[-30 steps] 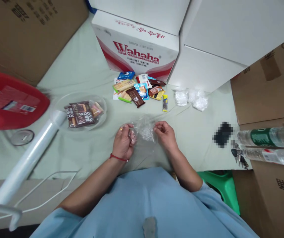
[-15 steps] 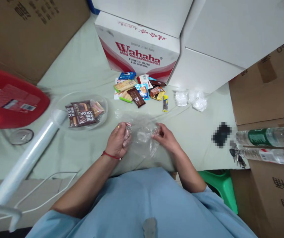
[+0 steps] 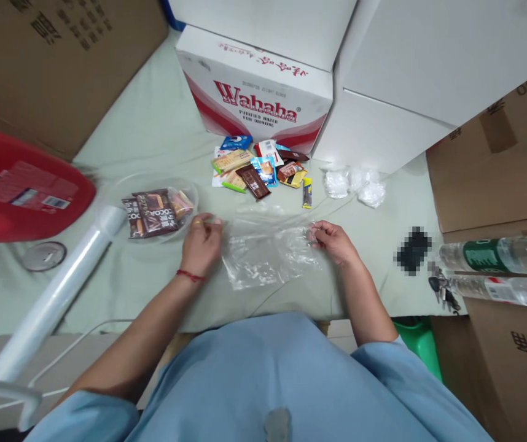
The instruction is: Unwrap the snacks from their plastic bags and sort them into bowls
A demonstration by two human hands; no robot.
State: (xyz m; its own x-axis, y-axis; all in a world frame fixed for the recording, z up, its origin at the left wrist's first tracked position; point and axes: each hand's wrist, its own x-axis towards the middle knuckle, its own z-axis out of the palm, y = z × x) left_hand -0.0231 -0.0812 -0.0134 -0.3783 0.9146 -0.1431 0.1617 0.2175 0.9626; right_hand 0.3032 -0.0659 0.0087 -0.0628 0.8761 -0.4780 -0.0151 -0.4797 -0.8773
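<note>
A clear plastic bag [image 3: 263,255] lies spread nearly flat on the cloth-covered table in front of me. My right hand [image 3: 335,242] pinches its upper right edge between thumb and fingers. Just off the bag's left side is my left hand [image 3: 202,245], fingers slightly bent and apart, with nothing visible in them. Close to those fingertips stands a round clear plastic tub [image 3: 194,184] holding brown cocoa snack packets [image 3: 155,212] and smaller wrapped pieces. Beyond the bag sits a pile of assorted wrapped snacks [image 3: 257,172], with a small yellow packet [image 3: 307,193] at its near right.
A Wahaha carton [image 3: 258,101] and white boxes [image 3: 397,129] stand behind the snacks. Crumpled clear plastic bundles [image 3: 337,183] lie to their right. Left are a red container [image 3: 24,190] and a plastic film roll [image 3: 56,294]. Bottles [image 3: 498,255] and keys [image 3: 443,294] are at right.
My left hand has let go of the plastic bag and moved left toward the tub. My right hand has shifted right with the bag's edge, and the bunched bag is now spread out.
</note>
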